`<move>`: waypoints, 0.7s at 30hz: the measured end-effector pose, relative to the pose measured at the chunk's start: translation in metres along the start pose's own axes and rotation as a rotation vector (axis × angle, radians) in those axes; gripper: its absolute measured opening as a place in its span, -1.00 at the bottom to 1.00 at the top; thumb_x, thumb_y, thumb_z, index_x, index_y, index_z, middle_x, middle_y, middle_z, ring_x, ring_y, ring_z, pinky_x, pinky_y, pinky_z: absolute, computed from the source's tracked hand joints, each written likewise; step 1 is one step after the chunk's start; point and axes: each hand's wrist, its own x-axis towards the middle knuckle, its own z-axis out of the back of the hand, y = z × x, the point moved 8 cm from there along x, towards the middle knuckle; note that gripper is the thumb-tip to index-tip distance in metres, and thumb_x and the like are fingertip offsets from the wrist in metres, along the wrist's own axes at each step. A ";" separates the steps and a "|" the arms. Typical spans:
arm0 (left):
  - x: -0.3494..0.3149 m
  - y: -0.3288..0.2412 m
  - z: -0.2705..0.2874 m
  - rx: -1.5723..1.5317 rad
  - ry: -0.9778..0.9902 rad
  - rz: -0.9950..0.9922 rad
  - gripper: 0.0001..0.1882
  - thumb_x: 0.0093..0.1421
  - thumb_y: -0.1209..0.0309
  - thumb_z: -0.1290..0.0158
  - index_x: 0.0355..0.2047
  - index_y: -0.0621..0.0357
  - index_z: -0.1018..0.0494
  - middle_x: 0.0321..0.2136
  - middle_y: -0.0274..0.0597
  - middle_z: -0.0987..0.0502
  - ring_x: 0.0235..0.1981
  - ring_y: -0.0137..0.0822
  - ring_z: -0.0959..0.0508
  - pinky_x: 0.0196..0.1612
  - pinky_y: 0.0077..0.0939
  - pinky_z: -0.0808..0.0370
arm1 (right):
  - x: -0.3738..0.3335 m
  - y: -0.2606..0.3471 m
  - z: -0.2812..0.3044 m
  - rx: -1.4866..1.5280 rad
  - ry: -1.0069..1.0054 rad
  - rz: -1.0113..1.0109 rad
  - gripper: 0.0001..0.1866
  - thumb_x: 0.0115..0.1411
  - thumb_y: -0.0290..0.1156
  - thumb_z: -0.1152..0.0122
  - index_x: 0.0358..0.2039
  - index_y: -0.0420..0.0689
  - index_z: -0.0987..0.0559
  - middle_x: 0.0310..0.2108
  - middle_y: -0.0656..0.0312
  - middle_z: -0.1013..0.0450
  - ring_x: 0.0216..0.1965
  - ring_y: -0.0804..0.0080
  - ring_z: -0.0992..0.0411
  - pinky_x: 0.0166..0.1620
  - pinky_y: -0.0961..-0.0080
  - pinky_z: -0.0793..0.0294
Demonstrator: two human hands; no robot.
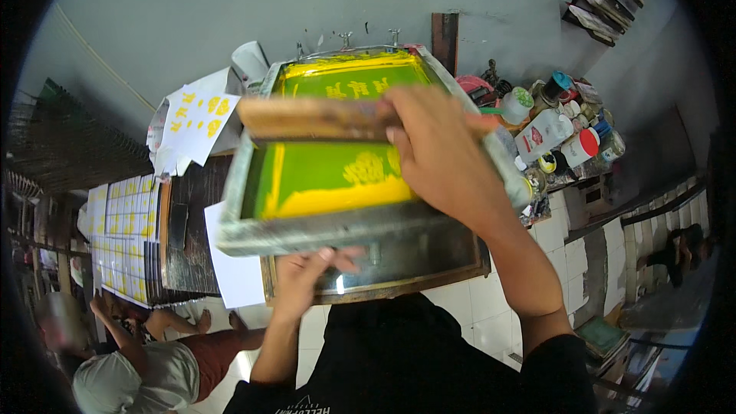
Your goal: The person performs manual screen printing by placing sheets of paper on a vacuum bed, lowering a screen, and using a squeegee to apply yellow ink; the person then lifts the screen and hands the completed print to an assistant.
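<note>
My right hand [433, 149] is closed around a wooden squeegee [307, 119], smeared by motion, which lies crosswise over the screen printing frame [307, 238]. The frame's green mesh [307, 169] carries yellow ink [345, 197] in a thick band near the close edge, with more along the far edge. Pale yellow motifs show in the mesh. The near side of the frame is raised above a dark glossy board [399, 261]. Just below that side, my left hand [303, 276] has its thumb and blurred fingers apart, with nothing visible in them; the thumb tip appears to meet the frame's edge.
A white sheet [230, 268] lies left of the board. Yellow-printed paper [198, 119] stands further back. Many printed cards [123, 238] cover a surface at left, near a seated person [146, 372]. Bottles and jars [544, 134] crowd the right side. Clamps [346, 38] line the far edge.
</note>
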 end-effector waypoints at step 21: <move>-0.051 0.178 0.006 -0.719 -0.231 0.646 -0.53 0.28 0.41 0.15 0.03 0.66 -0.38 0.01 0.27 -0.57 -0.08 -0.03 -0.64 0.10 -0.18 -0.54 | -0.071 -0.055 -0.188 -0.238 0.360 0.100 -0.77 0.08 -0.36 -0.23 -0.26 -0.12 -0.46 -0.33 0.07 -0.39 -0.23 0.12 -0.38 -0.15 0.17 -0.29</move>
